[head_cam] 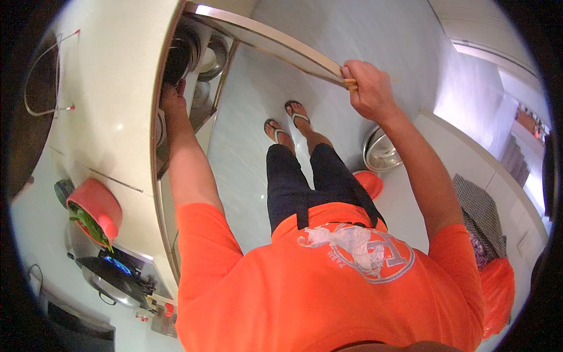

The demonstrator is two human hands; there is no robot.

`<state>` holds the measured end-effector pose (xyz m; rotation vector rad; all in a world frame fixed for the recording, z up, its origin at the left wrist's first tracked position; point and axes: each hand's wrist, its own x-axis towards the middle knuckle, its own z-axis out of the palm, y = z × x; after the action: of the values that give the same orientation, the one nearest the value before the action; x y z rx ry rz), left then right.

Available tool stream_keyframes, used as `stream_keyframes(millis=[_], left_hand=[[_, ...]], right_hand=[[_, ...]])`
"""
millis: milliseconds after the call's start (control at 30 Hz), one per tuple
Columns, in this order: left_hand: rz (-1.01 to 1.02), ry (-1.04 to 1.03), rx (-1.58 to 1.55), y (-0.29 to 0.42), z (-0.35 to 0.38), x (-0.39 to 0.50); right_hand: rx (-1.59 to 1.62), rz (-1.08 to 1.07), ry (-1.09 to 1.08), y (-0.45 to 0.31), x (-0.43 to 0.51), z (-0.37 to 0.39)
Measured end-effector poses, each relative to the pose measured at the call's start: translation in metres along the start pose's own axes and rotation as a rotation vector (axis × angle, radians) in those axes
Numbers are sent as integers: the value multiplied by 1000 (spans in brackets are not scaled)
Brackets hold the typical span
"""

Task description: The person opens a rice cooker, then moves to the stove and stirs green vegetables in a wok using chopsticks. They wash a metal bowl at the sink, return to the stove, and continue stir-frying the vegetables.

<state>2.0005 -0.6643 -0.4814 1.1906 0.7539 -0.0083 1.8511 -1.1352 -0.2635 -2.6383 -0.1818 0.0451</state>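
Observation:
My right hand grips the outer edge of an open cabinet door. Two yellowish stick ends poke out between its fingers. With the arm stretched down, my left hand is inside the low cabinet, by a stack of dark round pans or bowls. A small reddish part shows beside the fingers; whether they hold it is hidden. Deeper in stands a metal basin with a pale bowl in it. White plates or bowls are stacked below my wrist.
On the counter a pink pot holds green leaves. A wok is at the gas stove, where a blue flame burns. Metal basins and a red basin are on the floor. A wire rack lies left.

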Motion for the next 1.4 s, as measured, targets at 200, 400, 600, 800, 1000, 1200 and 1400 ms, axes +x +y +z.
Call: stream_keyframes(millis=[200, 400, 600, 800, 1000, 1200, 1400], left_hand=[[397, -123, 296, -19, -49, -27], [-57, 232, -200, -4, -24, -179], [-160, 352, 178, 14, -86, -339], [-71, 397, 245, 62, -143, -468], [-48, 411, 106, 108, -126, -507], [5, 304, -39, 131, -109, -512], [76, 198, 121, 147, -70, -482]], right_hand=[[0, -46, 37, -5, 2, 1], [-4, -36, 34, -17, -2, 3], [113, 11, -68, -63, -29, 16], [200, 43, -276, -148, -49, 39], [322, -197, -590, -179, -4, 59], [276, -67, -761, -177, -2, 1], [207, -12, -583, -85, -17, -50]])
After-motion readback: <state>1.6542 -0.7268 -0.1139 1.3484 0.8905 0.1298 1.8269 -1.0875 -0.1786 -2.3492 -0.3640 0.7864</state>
